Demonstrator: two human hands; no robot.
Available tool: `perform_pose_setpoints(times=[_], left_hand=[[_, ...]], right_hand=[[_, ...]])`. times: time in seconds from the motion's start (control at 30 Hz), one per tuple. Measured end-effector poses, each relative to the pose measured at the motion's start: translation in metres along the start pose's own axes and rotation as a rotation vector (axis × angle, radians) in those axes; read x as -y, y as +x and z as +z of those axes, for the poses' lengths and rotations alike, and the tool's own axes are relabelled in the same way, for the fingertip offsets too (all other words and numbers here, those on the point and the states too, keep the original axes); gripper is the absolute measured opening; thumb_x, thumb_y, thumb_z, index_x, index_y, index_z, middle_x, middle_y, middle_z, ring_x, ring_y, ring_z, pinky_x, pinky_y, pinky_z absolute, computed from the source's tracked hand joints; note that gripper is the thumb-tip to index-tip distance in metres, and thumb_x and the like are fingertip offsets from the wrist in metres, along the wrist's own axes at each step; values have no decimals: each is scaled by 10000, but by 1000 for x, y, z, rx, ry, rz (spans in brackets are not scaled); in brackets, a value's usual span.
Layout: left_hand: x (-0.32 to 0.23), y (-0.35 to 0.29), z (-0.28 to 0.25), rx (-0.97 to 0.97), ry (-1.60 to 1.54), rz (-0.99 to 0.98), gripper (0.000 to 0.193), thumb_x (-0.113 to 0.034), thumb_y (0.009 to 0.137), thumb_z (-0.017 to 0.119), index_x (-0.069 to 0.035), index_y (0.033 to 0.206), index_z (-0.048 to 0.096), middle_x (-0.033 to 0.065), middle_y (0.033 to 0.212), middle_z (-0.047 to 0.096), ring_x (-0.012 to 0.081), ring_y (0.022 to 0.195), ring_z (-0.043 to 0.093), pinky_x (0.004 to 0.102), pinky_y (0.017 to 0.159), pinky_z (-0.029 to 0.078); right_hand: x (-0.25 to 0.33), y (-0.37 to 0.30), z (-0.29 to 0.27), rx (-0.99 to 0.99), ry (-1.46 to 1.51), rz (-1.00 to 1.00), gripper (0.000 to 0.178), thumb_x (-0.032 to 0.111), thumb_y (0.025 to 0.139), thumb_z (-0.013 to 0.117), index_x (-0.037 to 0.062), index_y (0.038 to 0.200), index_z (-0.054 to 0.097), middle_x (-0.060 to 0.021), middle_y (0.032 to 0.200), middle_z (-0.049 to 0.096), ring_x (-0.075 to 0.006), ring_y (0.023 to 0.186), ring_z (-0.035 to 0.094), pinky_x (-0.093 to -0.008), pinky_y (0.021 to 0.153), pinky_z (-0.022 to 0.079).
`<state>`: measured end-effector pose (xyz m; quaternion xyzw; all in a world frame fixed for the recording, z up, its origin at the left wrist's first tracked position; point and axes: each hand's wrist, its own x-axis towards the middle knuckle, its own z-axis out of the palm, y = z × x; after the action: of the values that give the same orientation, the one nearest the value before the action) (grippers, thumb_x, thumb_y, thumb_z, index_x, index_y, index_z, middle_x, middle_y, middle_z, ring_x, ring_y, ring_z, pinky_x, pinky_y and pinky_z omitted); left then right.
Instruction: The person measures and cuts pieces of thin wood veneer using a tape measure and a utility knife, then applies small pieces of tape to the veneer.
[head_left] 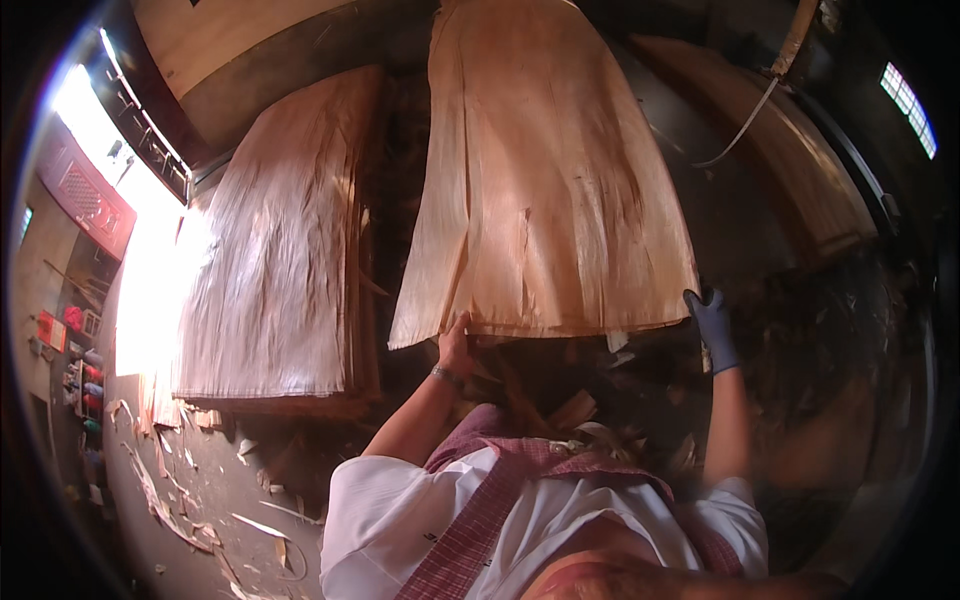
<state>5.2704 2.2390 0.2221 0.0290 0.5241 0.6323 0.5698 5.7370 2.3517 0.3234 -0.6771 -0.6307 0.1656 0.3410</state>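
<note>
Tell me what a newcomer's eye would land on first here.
Probably the large tan sheet at top centre, with the bare left hand and the blue-gloved right hand at its near edge. Next, perhaps, the stack of similar sheets to its left, beside a glaring white patch. Pale scraps litter the floor, lower left.

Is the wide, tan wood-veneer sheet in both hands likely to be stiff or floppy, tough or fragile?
The wide, tan wood-veneer sheet is probably floppy: its surface ripples and creases. It may split along the grain, given the small dark slit-like marks on it.
</note>
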Motion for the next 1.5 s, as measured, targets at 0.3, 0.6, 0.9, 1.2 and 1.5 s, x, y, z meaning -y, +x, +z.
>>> perform_pose_setpoints(times=[0.3, 0.6, 0.9, 1.2, 1.5], left_hand=[[75, 55, 118, -49, -187, -45, 211, -286, 924, 620, -88, 966, 561, 58, 802, 609, 198, 647, 607, 305, 517, 513], [137, 119, 175, -32, -232, -75, 236, -253, 934, 614, -34, 940, 528, 85, 765, 580, 200, 630, 582, 355, 590, 581], [173, 114, 225, -276, -219, -81, 222, -247, 941, 602, -40, 932, 522, 72, 703, 530, 197, 522, 511, 349, 580, 583], [231, 124, 283, -357, -267, 22, 191, -194, 930, 616, -26, 951, 529, 93, 802, 549, 221, 664, 554, 421, 667, 606], [286, 127, 341, -478, -326, 32, 131, -119, 927, 579, -5, 986, 556, 91, 911, 573, 228, 760, 589, 423, 678, 616]], right_hand=[[-102, 134, -33, 49, -29, 68, 641, 436, 796, 714, -25, 1195, 514, -224, 1120, 636, -356, 1037, 612, -421, 865, 478], [-130, 213, -32, 62, -101, -2, 666, 404, 783, 726, 2, 1264, 499, -216, 1208, 595, -355, 1117, 570, -417, 930, 452], [-255, 269, -1, 218, -6, 129, 750, 450, 765, 749, -1, 1291, 461, -209, 1242, 559, -354, 1121, 555, -421, 944, 443], [-324, 341, -23, 531, 464, 568, 686, 550, 800, 683, 12, 1209, 560, -198, 1029, 676, -369, 879, 667, -438, 728, 519], [-416, 306, -33, -50, -322, -150, 411, 371, 864, 639, 27, 1082, 582, -220, 939, 657, -404, 883, 637, -476, 727, 512]])
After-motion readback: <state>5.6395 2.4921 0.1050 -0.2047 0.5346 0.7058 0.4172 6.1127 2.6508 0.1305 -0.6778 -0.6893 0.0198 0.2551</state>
